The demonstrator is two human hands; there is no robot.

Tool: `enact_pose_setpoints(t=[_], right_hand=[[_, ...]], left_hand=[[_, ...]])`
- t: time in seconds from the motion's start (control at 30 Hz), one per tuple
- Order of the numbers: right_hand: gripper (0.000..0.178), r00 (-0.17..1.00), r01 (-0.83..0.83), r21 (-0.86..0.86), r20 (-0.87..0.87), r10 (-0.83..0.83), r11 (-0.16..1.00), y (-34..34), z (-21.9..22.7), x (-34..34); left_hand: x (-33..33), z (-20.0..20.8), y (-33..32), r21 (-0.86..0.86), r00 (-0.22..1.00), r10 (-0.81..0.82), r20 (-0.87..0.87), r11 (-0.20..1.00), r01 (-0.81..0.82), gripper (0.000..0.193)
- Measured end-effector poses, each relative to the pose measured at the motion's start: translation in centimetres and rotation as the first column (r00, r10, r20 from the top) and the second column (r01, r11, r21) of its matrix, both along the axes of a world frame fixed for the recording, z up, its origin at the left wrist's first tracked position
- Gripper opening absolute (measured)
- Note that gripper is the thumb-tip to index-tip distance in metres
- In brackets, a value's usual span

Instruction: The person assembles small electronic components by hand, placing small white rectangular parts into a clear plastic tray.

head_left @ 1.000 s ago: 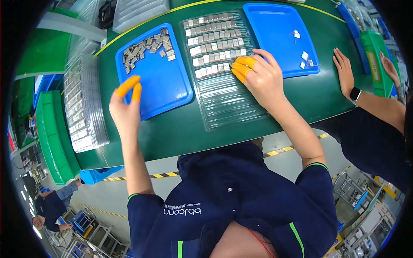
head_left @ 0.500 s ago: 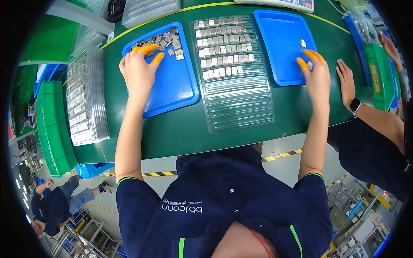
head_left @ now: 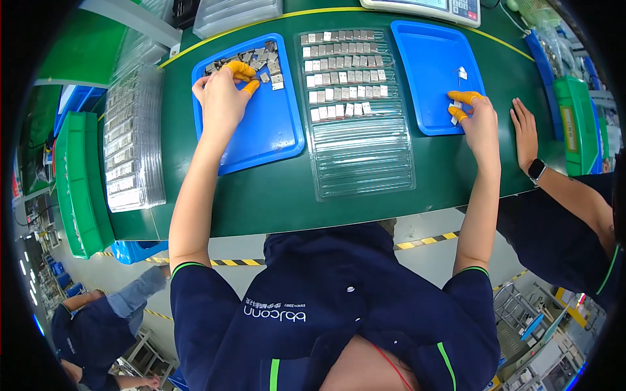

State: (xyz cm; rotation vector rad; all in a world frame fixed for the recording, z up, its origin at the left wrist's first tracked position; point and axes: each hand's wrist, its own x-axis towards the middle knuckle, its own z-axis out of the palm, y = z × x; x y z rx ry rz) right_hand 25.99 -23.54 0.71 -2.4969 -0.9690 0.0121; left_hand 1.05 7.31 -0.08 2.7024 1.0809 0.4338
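Note:
My left hand (head_left: 225, 94), in yellow finger cots, reaches over the far part of the left blue tray (head_left: 261, 140). Its fingers curl above a pile of small silver USB connectors (head_left: 257, 58), thumb apart from the fingertips, nothing visible between them. At the right blue tray (head_left: 427, 78), my right hand (head_left: 479, 120) pinches a small white-and-silver USB connector (head_left: 456, 105) between thumb and finger, partly hidden by the yellow cots. Another small connector (head_left: 462, 73) lies farther up that tray. Between the trays, a clear plastic blister tray (head_left: 365, 169) carries several rows of connectors in its far part.
Stacked clear blister trays (head_left: 134, 143) and a green bin (head_left: 81, 186) stand at the left. A scale (head_left: 430, 8) sits at the back. On the right, a co-worker's hand (head_left: 525, 133) rests on the green table, near another green bin (head_left: 577, 124).
My left hand has moved slightly right over the pile, its thumb shifting nearer the loose connectors. My right thumb and finger have come together around a connector, lower in the tray.

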Motion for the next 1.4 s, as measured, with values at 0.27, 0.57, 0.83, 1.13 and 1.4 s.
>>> enact_pose_setpoints(t=[0.27,0.57,0.83,1.13,1.4], right_hand=[[0.026,0.992,0.043,0.197,-0.127,-0.018,0.980,0.9,0.4,-0.5],[0.018,0.986,-0.124,0.413,0.155,0.064,0.902,5.8,1.8,-3.8],[0.023,0.634,-0.116,0.693,-0.500,0.590,0.711,8.8,0.2,-10.3],[0.023,0.441,0.122,0.639,-0.721,0.535,0.760,8.3,1.0,-10.5],[0.022,0.492,0.071,0.553,-0.743,0.454,0.830,8.0,1.6,-10.4]], left_hand=[[-1.7,1.2,-3.7,-0.571,0.889,0.146,0.434,0.808,0.146,0.030],[-0.6,2.7,-8.9,-0.828,0.771,0.358,0.527,0.419,0.372,0.026],[0.3,1.6,-11.6,-0.820,0.730,0.408,0.548,0.432,0.374,0.025],[0.2,0.7,-11.7,-0.790,0.787,0.331,0.521,0.537,0.297,0.021],[-0.3,0.2,-11.6,-0.696,0.815,0.199,0.544,0.650,0.306,0.021]])
